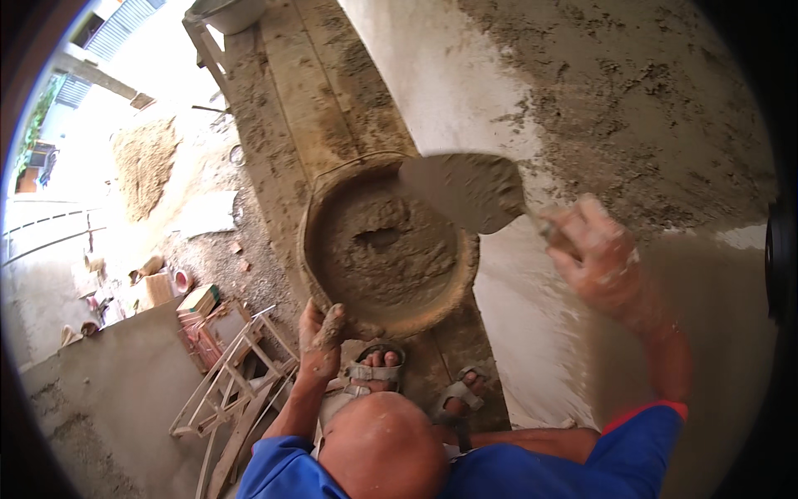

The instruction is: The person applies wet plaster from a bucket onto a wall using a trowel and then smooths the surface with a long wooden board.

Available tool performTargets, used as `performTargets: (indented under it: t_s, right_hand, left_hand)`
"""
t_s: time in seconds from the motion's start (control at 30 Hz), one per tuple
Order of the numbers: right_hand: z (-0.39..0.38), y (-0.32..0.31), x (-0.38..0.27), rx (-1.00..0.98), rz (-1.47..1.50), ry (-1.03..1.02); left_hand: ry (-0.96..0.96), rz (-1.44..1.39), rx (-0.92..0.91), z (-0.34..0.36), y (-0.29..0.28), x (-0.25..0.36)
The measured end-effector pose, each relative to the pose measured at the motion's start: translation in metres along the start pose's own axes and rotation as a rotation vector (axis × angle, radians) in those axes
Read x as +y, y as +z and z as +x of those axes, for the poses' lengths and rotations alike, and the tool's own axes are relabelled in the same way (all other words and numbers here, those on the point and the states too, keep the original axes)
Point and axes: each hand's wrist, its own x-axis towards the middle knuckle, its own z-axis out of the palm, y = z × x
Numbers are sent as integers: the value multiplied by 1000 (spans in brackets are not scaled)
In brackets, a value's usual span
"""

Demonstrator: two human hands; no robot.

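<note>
My right hand [588, 249] is closed on the handle of a trowel [461, 187], whose wide blade carries wet grey mortar and overlaps the upper right rim of a round bucket. The bucket [453, 291] holds thick mortar [382, 266] with a hollow near its middle. Fingers of my left hand [320, 341] are wrapped round the bucket's lower left rim, the thumb caked in mortar. Beneath lie mud-stained wooden planks [283, 91], where my sandalled feet [378, 366] show below the bucket.
A wall [540, 349], partly covered in rough mortar [623, 83], borders the right. Down at left are a sand pile [145, 166], wooden frames [237, 374], stacked boards [199, 303] and assorted debris on the ground. Another container [233, 17] stands at the top.
</note>
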Motion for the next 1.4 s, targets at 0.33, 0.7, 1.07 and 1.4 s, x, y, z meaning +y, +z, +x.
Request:
performTargets:
  t_s: [0.33, 0.7, 1.07, 1.4]
  right_hand:
    - [25, 127, -21, -47, -399, -524]
    - [4, 127, -4, 79, 104, -257]
    - [-27, -10, -23, -30, 287, -120]
    - [-60, -109, 132, 938, 274, 405]
  left_hand:
    - [-18, -38, -32, -1, -7, 1]
    - [-4, -8, -6, 1, -3, -3]
    - [33, -19, -61, 1, -2, -5]
    - [-5, 35, -12, 4, 2, -12]
